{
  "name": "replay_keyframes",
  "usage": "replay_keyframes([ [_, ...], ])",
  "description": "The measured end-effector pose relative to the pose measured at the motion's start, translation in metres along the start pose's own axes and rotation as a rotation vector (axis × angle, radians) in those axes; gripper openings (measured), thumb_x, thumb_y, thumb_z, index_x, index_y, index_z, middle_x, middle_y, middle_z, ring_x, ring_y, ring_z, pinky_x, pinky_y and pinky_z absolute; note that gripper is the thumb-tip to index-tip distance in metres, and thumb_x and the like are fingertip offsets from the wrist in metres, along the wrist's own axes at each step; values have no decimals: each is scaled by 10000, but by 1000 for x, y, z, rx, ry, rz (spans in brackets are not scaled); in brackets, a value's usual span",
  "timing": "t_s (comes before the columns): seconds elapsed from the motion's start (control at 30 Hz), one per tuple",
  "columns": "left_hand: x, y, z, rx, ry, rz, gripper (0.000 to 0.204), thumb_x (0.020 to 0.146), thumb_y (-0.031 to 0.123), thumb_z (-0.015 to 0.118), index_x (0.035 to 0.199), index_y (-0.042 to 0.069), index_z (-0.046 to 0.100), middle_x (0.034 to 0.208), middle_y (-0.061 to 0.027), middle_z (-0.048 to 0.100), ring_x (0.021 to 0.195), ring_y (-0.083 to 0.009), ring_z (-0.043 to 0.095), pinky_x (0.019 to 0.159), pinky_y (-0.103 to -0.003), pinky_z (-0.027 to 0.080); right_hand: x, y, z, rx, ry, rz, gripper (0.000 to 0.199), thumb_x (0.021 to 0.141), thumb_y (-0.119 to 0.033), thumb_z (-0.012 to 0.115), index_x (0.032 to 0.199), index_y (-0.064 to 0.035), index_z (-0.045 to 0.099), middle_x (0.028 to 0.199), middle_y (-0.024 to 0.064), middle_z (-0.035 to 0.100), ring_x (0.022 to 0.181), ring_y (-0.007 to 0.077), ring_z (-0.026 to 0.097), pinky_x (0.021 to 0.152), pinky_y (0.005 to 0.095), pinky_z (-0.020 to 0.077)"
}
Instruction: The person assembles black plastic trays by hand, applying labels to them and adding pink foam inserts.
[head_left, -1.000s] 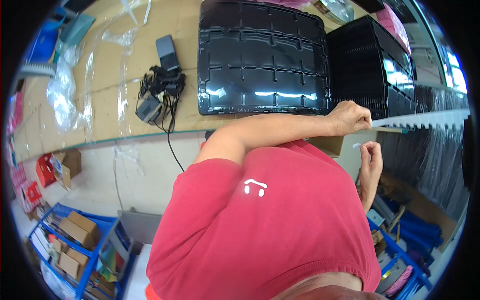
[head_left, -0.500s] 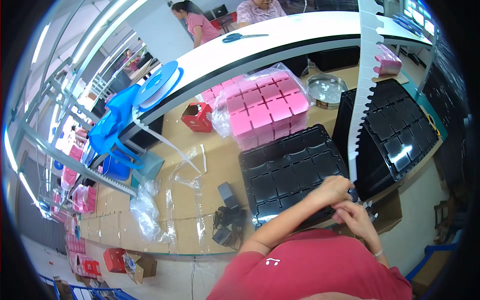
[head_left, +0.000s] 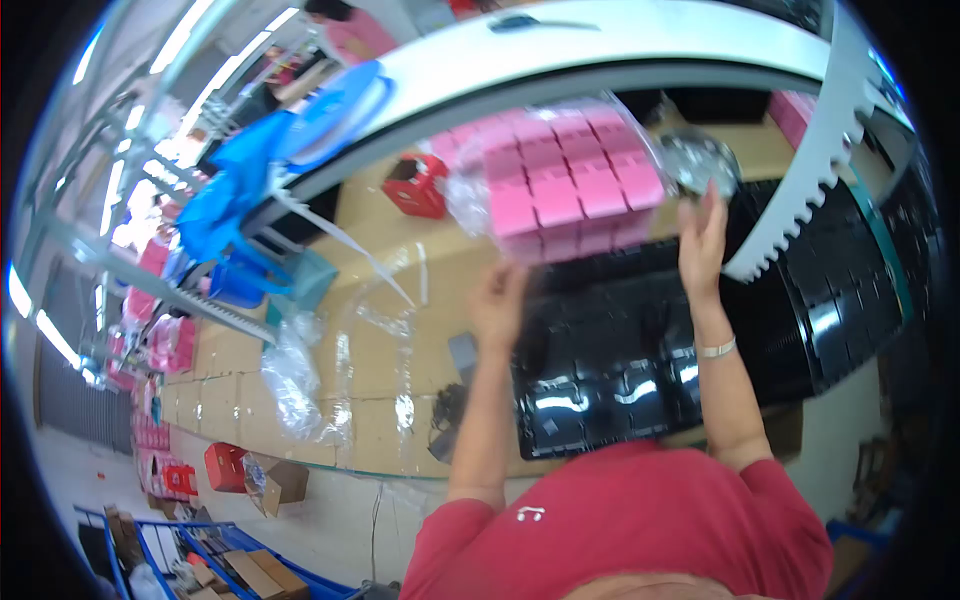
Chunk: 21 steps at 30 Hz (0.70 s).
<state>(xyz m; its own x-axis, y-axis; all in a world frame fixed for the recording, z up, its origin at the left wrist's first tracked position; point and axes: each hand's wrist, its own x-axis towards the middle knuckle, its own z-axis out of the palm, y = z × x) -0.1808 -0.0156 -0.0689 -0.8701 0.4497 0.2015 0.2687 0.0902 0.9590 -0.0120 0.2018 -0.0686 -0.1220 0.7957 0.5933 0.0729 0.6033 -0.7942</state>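
A black moulded plastic tray (head_left: 600, 350) lies on the table in front of me. Both arms stretch forward around it. My left hand (head_left: 498, 305) is smeared by motion near the tray's far left corner, and its finger state cannot be made out. My right hand (head_left: 703, 240) is raised at the tray's far right side, fingers stretched and nothing seen in them. Just beyond the tray stands a stack of pink partitioned trays (head_left: 570, 180), partly wrapped in clear plastic. A round metal tin (head_left: 700, 160) sits beyond my right fingertips.
A white notched metal upright (head_left: 815, 160) rises right of my right hand. More black trays (head_left: 840, 300) are stacked at the right. A red box (head_left: 415, 185), clear plastic film (head_left: 292, 385) and dark cables (head_left: 447, 415) lie leftward. A white shelf (head_left: 600, 40) spans the back.
My hands were together at the tray's near right edge; they have parted and reached forward, left hand to the far left corner, right hand to the far right. The whole view has shifted.
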Motion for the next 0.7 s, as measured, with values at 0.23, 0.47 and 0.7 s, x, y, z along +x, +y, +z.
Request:
replay_keyframes([
  [0.23, 44, -27, 8, 324, -4, 464, 401, 769, 200, 775, 1139, 91, 666, 1211, -105, 626, 1153, -287, 545, 973, -385, 421, 47, 17, -3, -239, -415, -206, 260, 869, -141, 628, 1114, -54, 645, 1119, 122, 650, 1085, 326, 571, 927, 364, 454],
  [0.47, 96, -51, 53, 739, -221, 736, 636, 691, 266, 813, 1269, 130, 585, 1367, -109, 517, 1304, -325, 424, 1070, -506, 296, 47, 73, 40, -582, -682, -471, 675, 751, -171, 760, 1368, -158, 485, 1403, 81, 488, 1330, 266, 408, 1097, 432, 320],
  [0.7, 126, -44, 74, 974, -388, 673, 849, 651, 360, 828, 1388, 144, 465, 1470, -85, 423, 1374, -276, 361, 1115, -540, 243, 58, 82, 56, -673, -803, -493, 769, 725, -257, 782, 1412, -193, 444, 1434, 57, 468, 1359, 238, 380, 1116, 414, 285],
])
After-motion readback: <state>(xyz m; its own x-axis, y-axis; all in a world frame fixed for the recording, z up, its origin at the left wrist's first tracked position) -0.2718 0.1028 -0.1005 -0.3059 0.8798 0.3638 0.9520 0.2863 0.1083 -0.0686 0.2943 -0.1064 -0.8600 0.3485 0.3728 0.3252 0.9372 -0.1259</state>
